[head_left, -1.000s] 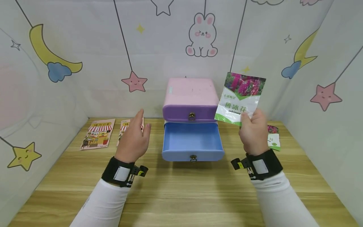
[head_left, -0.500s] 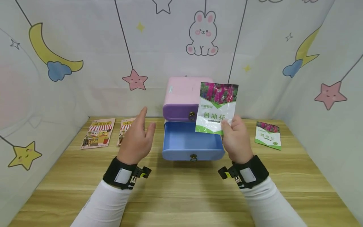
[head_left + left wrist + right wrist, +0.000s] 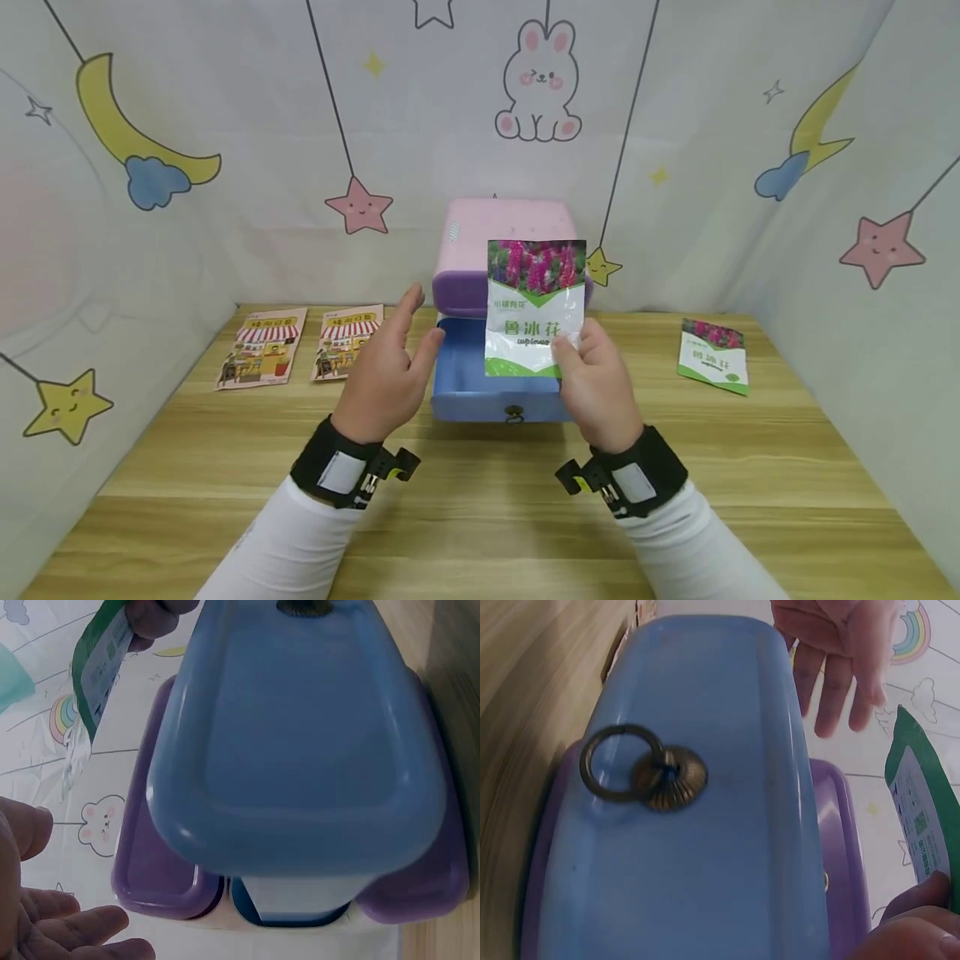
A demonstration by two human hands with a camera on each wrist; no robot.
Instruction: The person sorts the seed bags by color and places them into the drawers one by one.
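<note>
Four packets show. One lupine packet [image 3: 536, 308] is pinched near its lower right corner by the right hand [image 3: 600, 387], thumb on the printed face. A second lupine packet [image 3: 713, 357] lies near the right end of the desk [image 3: 480, 517]; an outer shop-print packet [image 3: 261, 348] and an inner shop-print packet [image 3: 345, 343] lie at the left, a narrow gap between them. The left hand [image 3: 386, 375] is released, fingers extended and thumb apart.

One pink chest [image 3: 510, 218] stands near the back edge. Its purple front [image 3: 461, 293] is closed; one blue drawer [image 3: 472, 407] beneath is pulled out, with one ring pull [image 3: 667, 780]. Bare wood separates the chest from the packets on both sides, and a wide stretch runs from the drawer toward the sleeves.

The held packet is upright in the air before the chest, overlapping drawer and front: glossy, slightly wrinkled, magenta flowers on top, a green chevron below, green characters on white, a green bottom band.
</note>
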